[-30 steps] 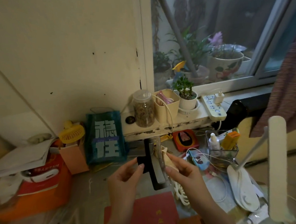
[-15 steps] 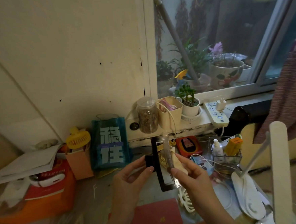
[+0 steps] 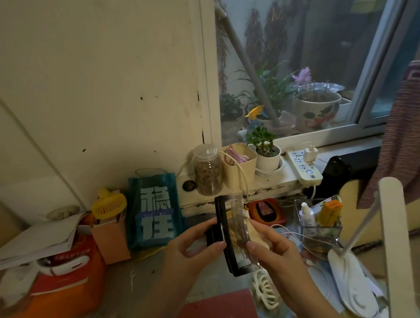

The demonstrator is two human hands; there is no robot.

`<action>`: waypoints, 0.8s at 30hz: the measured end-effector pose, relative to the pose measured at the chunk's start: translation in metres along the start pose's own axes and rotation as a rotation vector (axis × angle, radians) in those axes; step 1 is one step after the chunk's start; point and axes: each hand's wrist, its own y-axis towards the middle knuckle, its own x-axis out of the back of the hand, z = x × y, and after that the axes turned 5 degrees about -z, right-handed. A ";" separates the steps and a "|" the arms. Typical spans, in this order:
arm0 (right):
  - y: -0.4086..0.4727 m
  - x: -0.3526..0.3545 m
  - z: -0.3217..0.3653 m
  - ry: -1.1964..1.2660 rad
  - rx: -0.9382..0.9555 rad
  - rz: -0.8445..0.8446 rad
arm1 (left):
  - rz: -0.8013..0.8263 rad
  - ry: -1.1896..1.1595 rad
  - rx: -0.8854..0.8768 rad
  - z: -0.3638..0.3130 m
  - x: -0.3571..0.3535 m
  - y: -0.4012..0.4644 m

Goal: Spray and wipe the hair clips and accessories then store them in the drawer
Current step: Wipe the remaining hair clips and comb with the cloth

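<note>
Head view: the left hand [image 3: 185, 250] pinches the hinge of a black hair clip [image 3: 225, 234], held upright above the cluttered table [image 3: 142, 275]. The right hand [image 3: 275, 251] grips a beige cloth [image 3: 257, 235] and a clear clip [image 3: 240, 221] against the black one. Compared with one second ago, both hands and clips sit slightly higher and nearer the window ledge [image 3: 268, 187], with the grip unchanged; wiping appears to be continuing, not finished. A white clip [image 3: 264, 291] lies on the table just below the hands, seemingly awaiting its turn. No drawer is visible, so storage likely remains ahead
</note>
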 end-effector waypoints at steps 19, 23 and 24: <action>-0.027 0.016 -0.003 -0.324 0.053 0.017 | -0.084 -0.195 0.069 0.004 0.003 0.002; -0.018 0.021 0.009 -0.377 0.116 -0.026 | -0.086 -0.152 0.084 0.005 0.006 0.000; -0.013 0.021 0.015 -0.377 0.154 -0.047 | -0.078 -0.131 0.088 0.005 0.006 -0.001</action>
